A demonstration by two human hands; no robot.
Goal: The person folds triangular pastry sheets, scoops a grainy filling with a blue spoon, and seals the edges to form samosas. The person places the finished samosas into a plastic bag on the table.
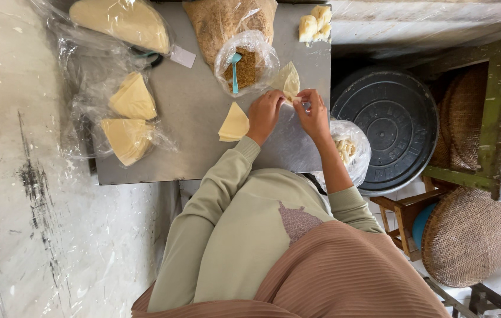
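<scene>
Both of my hands are over a grey metal table (191,147), pinching a thin pale pastry sheet (290,81) between them. My left hand (265,112) grips its lower left edge and my right hand (312,115) its lower right edge. The sheet is lifted and partly folded, right beside a small clear bag of brown crumbly filling (249,69) with a teal spoon (234,70) standing in it. A small stack of triangular pastry sheets (234,122) lies on the table just left of my left hand.
A larger bag of brown crumbs (224,20) and some folded pastry pieces (315,23) sit at the far edge. Plastic bags hold pastry stacks (134,99) at left. A bag of pieces (349,150), a black round lid (395,126) and woven baskets (468,235) are at right.
</scene>
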